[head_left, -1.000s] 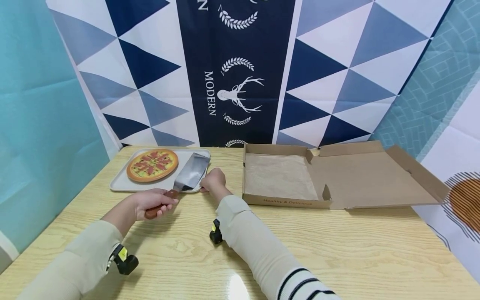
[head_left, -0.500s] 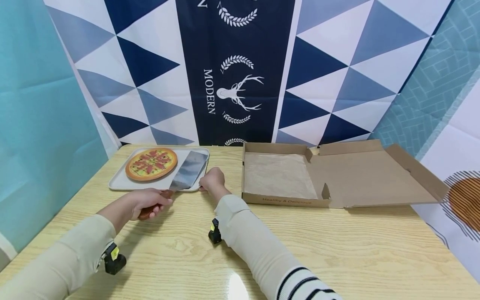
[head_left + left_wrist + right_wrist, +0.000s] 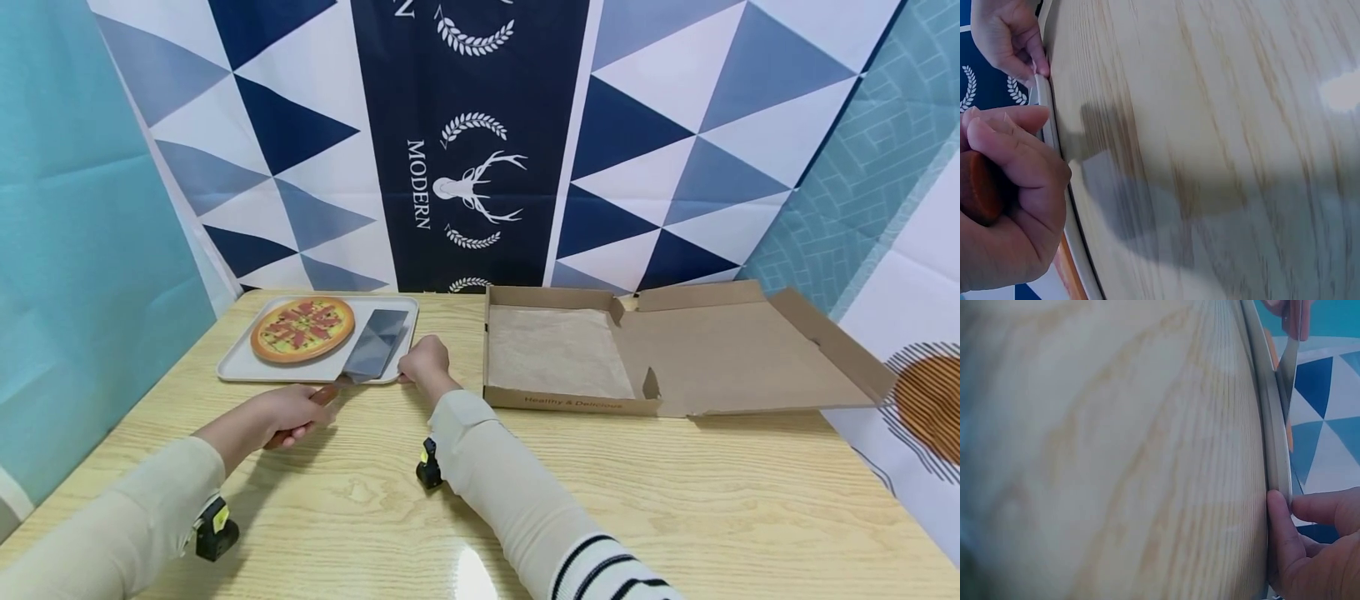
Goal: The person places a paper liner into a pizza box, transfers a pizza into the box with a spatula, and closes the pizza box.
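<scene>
Pale wood grain tops the bench (image 3: 600, 492), where an open cardboard box (image 3: 570, 403) (its front wall printed "Healthy & Delicious") lies to the right of a white tray (image 3: 243, 367). Round and thick-rimmed, a pizza (image 3: 303, 330) sits on the tray's left part, with the metal blade of a spatula (image 3: 375, 343) extending over the right part beside it. Its wooden handle is clasped in the left hand (image 3: 292, 410), while the right hand (image 3: 426, 360) pinches the tray's near right corner.
</scene>
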### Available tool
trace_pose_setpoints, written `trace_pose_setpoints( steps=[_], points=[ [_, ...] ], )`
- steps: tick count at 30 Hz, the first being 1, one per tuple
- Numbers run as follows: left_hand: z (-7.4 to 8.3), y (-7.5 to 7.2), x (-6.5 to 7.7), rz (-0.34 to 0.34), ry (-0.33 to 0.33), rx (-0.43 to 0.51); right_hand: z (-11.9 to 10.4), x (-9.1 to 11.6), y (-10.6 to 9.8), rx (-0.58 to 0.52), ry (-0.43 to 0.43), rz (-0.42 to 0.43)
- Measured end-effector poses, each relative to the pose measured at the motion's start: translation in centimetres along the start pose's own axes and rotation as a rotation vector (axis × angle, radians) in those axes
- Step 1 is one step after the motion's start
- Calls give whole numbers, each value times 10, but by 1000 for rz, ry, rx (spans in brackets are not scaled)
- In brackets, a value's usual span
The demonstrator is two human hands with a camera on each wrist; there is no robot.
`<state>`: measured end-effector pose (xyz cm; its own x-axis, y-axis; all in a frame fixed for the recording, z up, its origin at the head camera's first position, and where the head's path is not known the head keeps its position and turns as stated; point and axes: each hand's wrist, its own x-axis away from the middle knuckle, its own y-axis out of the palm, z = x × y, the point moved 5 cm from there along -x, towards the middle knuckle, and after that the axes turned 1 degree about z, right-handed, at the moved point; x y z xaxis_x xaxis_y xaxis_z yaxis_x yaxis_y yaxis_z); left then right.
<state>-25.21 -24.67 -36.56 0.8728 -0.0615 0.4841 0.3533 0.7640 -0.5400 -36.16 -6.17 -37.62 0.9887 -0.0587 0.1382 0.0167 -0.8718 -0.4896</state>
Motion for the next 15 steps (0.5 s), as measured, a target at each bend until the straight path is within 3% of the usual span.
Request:
trace_pose_setpoints(
  steps=[15],
  points=[
    [-2, -22, 25, -76, 30, -162, 1, -1, 0, -19, -2, 6]
  ],
)
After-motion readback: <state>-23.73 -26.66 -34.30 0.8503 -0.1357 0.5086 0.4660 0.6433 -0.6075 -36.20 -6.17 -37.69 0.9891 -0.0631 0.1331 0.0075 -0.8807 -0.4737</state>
